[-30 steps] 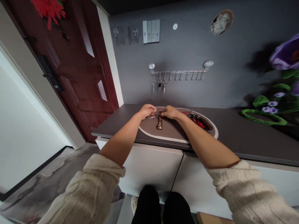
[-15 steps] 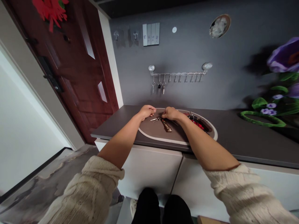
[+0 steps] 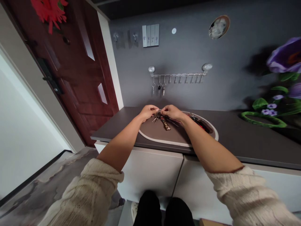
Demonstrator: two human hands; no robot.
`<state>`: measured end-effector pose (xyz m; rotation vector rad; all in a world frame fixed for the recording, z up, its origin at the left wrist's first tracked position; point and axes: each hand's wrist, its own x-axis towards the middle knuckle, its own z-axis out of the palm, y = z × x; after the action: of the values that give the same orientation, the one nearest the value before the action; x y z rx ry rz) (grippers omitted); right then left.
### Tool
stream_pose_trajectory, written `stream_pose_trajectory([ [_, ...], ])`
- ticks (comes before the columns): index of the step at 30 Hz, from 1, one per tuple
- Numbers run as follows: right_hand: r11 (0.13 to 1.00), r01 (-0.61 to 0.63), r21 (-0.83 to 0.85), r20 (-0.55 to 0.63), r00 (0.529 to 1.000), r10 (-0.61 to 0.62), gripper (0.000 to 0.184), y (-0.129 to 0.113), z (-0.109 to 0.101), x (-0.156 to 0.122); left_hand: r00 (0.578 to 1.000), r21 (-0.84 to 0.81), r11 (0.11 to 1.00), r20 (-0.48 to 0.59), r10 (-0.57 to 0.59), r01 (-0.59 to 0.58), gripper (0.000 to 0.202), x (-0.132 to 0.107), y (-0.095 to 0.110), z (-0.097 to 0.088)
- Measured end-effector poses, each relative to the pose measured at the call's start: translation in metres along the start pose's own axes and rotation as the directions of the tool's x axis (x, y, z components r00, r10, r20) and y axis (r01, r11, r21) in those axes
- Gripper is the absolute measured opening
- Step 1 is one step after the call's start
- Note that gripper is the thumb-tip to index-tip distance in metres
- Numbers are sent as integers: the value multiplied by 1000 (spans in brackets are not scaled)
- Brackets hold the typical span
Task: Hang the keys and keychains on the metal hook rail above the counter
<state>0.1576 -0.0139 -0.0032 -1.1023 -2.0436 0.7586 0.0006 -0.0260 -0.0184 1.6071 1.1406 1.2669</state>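
Observation:
My left hand (image 3: pixel 148 112) and my right hand (image 3: pixel 171 111) meet over an oval brown tray (image 3: pixel 162 139) on a dark counter (image 3: pixel 246 141). Both pinch a bunch of keys (image 3: pixel 158 116) at its ring, lifted a little above the tray. A brown patterned fob (image 3: pixel 165 123) hangs from the bunch toward me. More keys with a red tag (image 3: pixel 199 123) lie on the tray's right part, behind my right forearm.
A metal hook rail (image 3: pixel 178 74) on the grey wall carries three keys (image 3: pixel 158 88) at its left end. A dark red door (image 3: pixel 70 62) stands to the left. Purple flowers with green leaves (image 3: pixel 279 94) sit at the right. White cabinet fronts (image 3: pixel 150 169) lie below the counter.
Both hands came together on the key ring and raised the bunch slightly off the tray. The fob swung from lying flat to hanging toward me.

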Motion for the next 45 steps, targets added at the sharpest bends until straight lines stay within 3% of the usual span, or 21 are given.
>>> stream_pose_trajectory([
  [5, 994, 9, 108, -12, 1000, -8, 6, -5, 0, -2, 999, 7, 999, -15, 31, -31, 16, -1, 3, 1],
  [11, 988, 96, 123, -172, 982, -74, 8, 1, -1, 5, 997, -29, 997, 7, 75, -75, 20, -1, 3, 0],
  [16, 963, 77, 258, -220, 975, -19, 12, -3, -1, 4, 990, -40, 989, 15, 143, -143, 22, -3, 7, 2],
  [22, 847, 41, 531, -137, 990, 38, 17, -10, 3, -4, 993, -149, 982, -35, 113, -117, 19, -2, 9, 4],
  [29, 735, -6, 678, -84, 993, 86, 17, -10, 3, -4, 992, -207, 974, -108, 69, -90, 20, 4, 5, 5],
  [33, 729, -6, 684, -94, 991, 97, 19, -7, 3, -3, 990, -237, 966, -119, 80, -106, 27, 6, 4, 7],
  [45, 858, 118, 500, -260, 965, 19, 25, -13, -4, -4, 970, -266, 947, -208, 126, -180, 37, 5, 9, 16],
])
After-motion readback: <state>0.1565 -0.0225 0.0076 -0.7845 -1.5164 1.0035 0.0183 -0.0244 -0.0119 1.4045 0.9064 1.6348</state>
